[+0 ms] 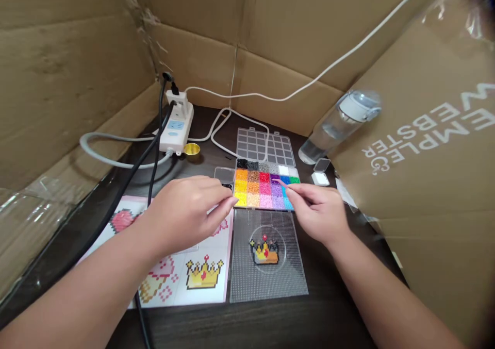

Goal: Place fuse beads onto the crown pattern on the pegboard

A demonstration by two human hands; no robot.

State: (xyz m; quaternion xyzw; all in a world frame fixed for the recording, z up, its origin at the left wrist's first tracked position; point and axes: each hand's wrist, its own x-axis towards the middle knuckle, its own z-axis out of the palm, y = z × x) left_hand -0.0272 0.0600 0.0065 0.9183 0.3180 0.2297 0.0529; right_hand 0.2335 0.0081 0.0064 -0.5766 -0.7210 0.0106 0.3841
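A clear bead box [266, 186] with many coloured compartments lies at the table's middle, its lid [266, 146] folded back behind it. My left hand [189, 212] hovers over the pattern sheet [181, 279], fingers bent, fingertips at the box's left edge. My right hand [319, 212] reaches in from the right, thumb and forefinger pinched together over the purple and blue compartments; I cannot see whether a bead sits between them. In front of the box lies a clear pegboard [243, 282] carrying a small bead crown [265, 252]. The sheet shows a matching crown picture [203, 273].
Cardboard walls stand on the left, back and right. A white power strip [176, 125] with black and white cables sits at the back left, a gold cap [192, 150] beside it. A clear water bottle [336, 125] leans at the right, above a small white box [320, 178].
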